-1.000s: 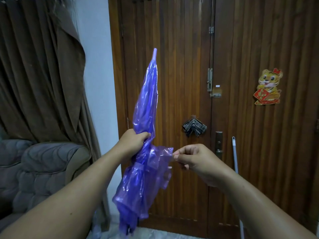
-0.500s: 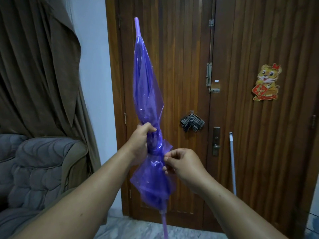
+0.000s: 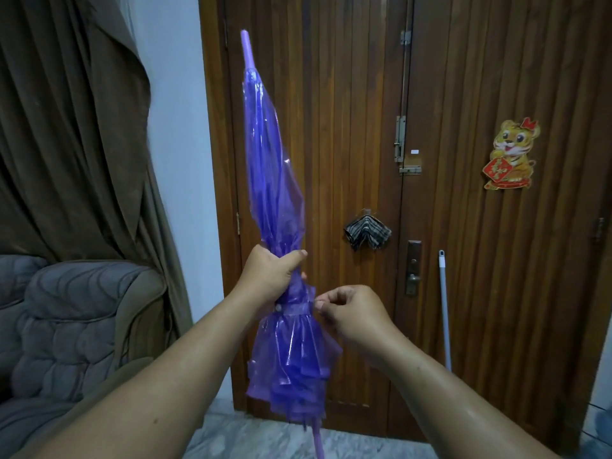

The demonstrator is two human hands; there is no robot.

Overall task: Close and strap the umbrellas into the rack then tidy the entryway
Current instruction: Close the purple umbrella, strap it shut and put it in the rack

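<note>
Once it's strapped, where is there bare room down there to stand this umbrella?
Bare floor shows between the armchair and the door. The door's left leaf is free below the hanging cloth. Right is crowded: a pole leans there.

Purple see-through umbrella point(image 3: 275, 180), folded shut, held upright with tip up and handle down near the floor; thin strap point(image 3: 298, 308) wrapped round the bunched canopy, loose folds flaring below.

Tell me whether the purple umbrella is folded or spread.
Folded: the purple umbrella hangs gathered along its shaft, strap cinched around it.
</note>
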